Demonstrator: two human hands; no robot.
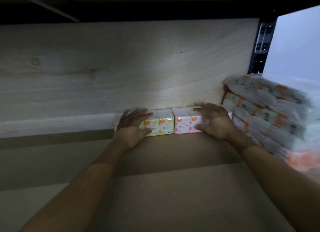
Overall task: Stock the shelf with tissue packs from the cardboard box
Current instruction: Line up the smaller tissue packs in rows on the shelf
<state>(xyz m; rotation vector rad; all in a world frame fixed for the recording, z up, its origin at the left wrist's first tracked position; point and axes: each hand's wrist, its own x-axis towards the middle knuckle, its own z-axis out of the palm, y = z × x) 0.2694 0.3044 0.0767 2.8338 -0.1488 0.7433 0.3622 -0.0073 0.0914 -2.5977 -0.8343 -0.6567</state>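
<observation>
A yellow tissue pack [160, 124] and a pink tissue pack [185, 123] stand side by side on the brown shelf board [164, 188], against the pale wooden back panel [121, 67]. My left hand [132, 126] wraps the left end of the yellow pack, fingers over its top and thumb on its front. My right hand [214, 121] clasps the right end of the pink pack the same way. The cardboard box is not in view.
A tall stack of white and orange tissue packs [266, 114] fills the shelf's right side, touching the pink pack's end. A black metal upright [261, 44] stands at the back right corner. The shelf above casts shadow across the top.
</observation>
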